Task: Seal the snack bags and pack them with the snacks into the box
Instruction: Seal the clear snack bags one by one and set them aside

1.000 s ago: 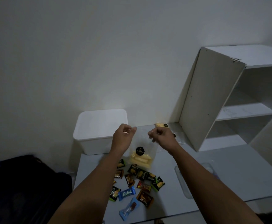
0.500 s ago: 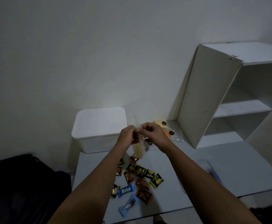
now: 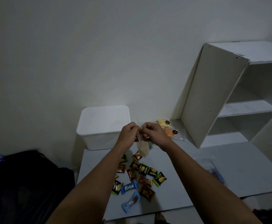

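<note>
My left hand and my right hand meet above the table, both pinching the top of a clear snack bag that hangs edge-on with yellow snacks in its bottom. Behind my left hand stands the white box, its top looking covered. Two more clear snack bags, one with yellow pieces and one with an orange piece, lie on the table right of my hands. Several small wrapped snacks are scattered on the table under my forearms, among them a blue one.
A white shelf unit stands at the right on the white table. A clear lid-like piece with a blue part lies by my right forearm. A dark bag sits left of the table.
My hands came together from apart, gathering the bag's top. The bag turned from flat-on to edge-on and hangs narrower.
</note>
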`<state>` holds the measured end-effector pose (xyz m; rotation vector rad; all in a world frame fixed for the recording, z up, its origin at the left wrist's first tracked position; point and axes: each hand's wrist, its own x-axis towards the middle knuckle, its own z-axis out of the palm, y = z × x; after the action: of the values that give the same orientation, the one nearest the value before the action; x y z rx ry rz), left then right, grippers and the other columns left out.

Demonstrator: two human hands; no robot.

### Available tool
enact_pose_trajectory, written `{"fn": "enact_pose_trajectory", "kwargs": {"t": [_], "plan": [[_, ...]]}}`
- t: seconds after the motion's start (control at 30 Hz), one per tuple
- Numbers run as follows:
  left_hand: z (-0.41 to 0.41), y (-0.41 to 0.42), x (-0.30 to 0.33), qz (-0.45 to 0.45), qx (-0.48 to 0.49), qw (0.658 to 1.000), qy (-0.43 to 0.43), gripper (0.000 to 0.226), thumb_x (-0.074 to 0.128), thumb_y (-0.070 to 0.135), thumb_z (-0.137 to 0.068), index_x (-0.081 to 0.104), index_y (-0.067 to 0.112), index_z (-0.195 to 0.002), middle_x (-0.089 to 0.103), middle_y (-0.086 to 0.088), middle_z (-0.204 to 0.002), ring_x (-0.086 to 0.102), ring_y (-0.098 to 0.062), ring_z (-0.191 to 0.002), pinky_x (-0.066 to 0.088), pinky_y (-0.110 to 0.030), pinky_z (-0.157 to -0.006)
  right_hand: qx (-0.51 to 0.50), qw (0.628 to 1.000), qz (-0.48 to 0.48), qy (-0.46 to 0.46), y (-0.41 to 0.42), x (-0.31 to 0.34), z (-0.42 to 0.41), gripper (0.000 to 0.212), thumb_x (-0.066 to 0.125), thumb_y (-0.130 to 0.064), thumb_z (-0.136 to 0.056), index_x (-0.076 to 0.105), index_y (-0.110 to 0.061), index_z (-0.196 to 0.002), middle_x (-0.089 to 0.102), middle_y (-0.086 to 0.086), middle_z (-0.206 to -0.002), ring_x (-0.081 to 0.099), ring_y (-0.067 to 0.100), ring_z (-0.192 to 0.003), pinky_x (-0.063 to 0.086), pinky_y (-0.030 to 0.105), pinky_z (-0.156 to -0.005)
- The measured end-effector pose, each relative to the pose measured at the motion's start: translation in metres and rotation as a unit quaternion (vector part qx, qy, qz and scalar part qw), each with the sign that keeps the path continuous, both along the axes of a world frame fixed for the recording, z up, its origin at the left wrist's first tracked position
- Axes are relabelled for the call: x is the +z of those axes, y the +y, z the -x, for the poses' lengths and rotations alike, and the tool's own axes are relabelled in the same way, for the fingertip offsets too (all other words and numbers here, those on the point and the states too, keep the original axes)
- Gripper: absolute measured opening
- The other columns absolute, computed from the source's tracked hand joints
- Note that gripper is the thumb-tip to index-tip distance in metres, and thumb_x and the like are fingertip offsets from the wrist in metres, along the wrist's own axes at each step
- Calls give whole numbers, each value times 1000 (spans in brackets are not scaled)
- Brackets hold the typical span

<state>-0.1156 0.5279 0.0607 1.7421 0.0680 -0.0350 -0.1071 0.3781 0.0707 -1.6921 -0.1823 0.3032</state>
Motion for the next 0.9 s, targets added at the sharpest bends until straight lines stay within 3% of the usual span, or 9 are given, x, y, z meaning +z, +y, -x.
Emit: {"fn": "enact_pose_trajectory", "kwargs": {"t": [0.1, 0.17, 0.27, 0.4, 0.53, 0.63, 0.73, 0.9], "plan": [[3, 2, 2, -14, -23, 1000, -6, 27, 43, 18, -106, 50, 9, -82, 54, -14, -79, 62, -24, -75, 59, -28, -64, -20, 1000, -7, 7, 2, -1, 1, 15, 60, -8, -97, 67, 3, -90, 64, 6, -70, 62, 21, -70, 54, 40, -75], [3, 2, 1, -18, -39, 999, -8, 26, 43, 19, -106, 49, 7, -83, 53, -15, -83, 59, -23, -77, 60, -31, -67, -35, 999, -9, 8, 3, -2, 2, 17, 61, -10, -96, 66, 5, -89, 65, 10, -73, 60, 25, -74, 53, 41, -73], [2, 4, -1, -25, -63, 998, -3, 28, 42, 18, -106, 45, 0, -84, 51, -15, -85, 54, -24, -80, 56, -41, -75, -49, 999, -18, 4, 3, -1, 4, 16, 61, -10, -97, 66, 2, -87, 63, 11, -72, 57, 22, -65, 50, 30, -59], [5, 4, -2, -22, -80, 996, 13, 29, 40, 17, -106, 50, 9, -80, 59, -16, -87, 58, -24, -81, 55, -39, -75, -44, 999, -17, -11, -1, 5, 2, 13, 61, -8, -100, 65, 0, -91, 60, 6, -67, 53, 12, -53, 43, 18, -46], [1, 7, -1, -22, -56, 998, -2, 30, 43, 20, -105, 56, -2, -89, 61, -19, -85, 61, -28, -79, 59, -52, -81, 0, 1000, -12, -17, -3, 3, -2, 11, 62, -10, -101, 68, -4, -95, 65, 11, -80, 60, 20, -69, 54, 26, -62], [-5, 9, 2, -41, -41, 998, -30, 29, 42, 19, -104, 52, 8, -79, 56, -15, -73, 58, -26, -66, 56, -59, -76, 3, 1000, -10, -4, -1, 3, -3, 12, 61, -9, -100, 69, -1, -94, 65, 6, -72, 58, 24, -72, 54, 36, -69], [-7, 9, 2, -69, -66, 995, -38, 35, 40, 20, -105, 49, 21, -71, 54, -7, -68, 54, -20, -64, 56, -60, -79, -23, 999, 1, -23, 1, 6, -6, 17, 61, -8, -99, 66, 6, -92, 63, -3, -61, 59, 17, -62, 53, 34, -65], [-8, 10, 2, -77, -63, 994, -40, 34, 43, 18, -104, 53, 16, -72, 58, -3, -68, 57, -18, -66, 58, -54, -81, -10, 999, 7, -44, 1, 9, -8, 15, 59, -7, -101, 67, -3, -89, 66, -4, -64, 60, 9, -57, 53, 28, -59]]}}
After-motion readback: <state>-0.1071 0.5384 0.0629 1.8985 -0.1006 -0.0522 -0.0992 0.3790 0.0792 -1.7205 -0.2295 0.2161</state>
